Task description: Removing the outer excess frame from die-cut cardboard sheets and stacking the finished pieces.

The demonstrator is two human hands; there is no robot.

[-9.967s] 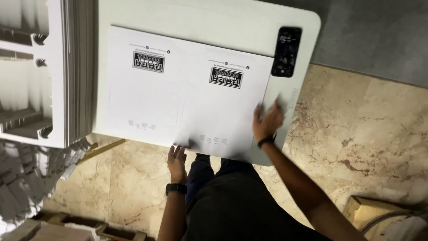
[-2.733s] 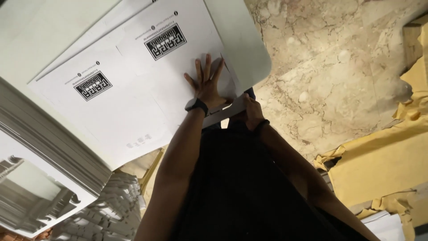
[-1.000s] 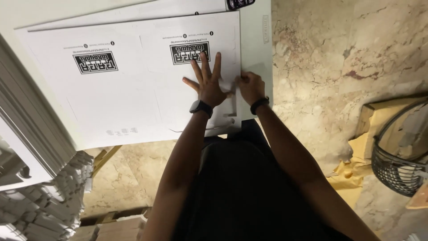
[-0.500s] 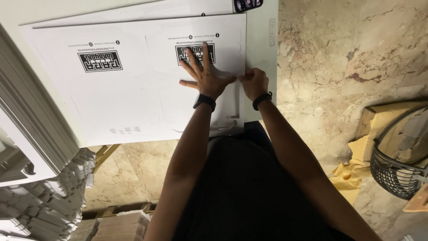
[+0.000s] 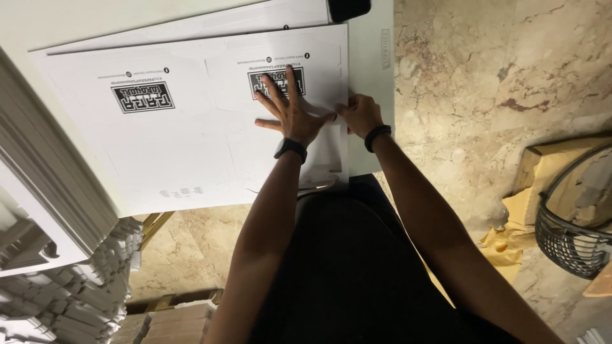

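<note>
A large white die-cut cardboard sheet [image 5: 159, 153] with two black printed blocks lies on a white table [image 5: 373, 83]. My left hand [image 5: 290, 108] presses flat on the sheet's right half, fingers spread, over one printed block. My right hand [image 5: 359, 114] pinches the sheet's right edge, fingers closed on a flap of the cardboard. Both wrists wear dark bands.
A thick stack of white sheets [image 5: 38, 178] stands at the left, with piles of cut cardboard pieces [image 5: 57, 299] below it. A dark phone [image 5: 347, 7] lies at the table's far edge. A wire basket [image 5: 574, 216] and brown cardboard scraps [image 5: 510, 242] sit on the marble floor at right.
The view shifted and steadied over the table. My left hand slid a little up the sheet, and my right hand moved to grip the sheet's right edge beside it.
</note>
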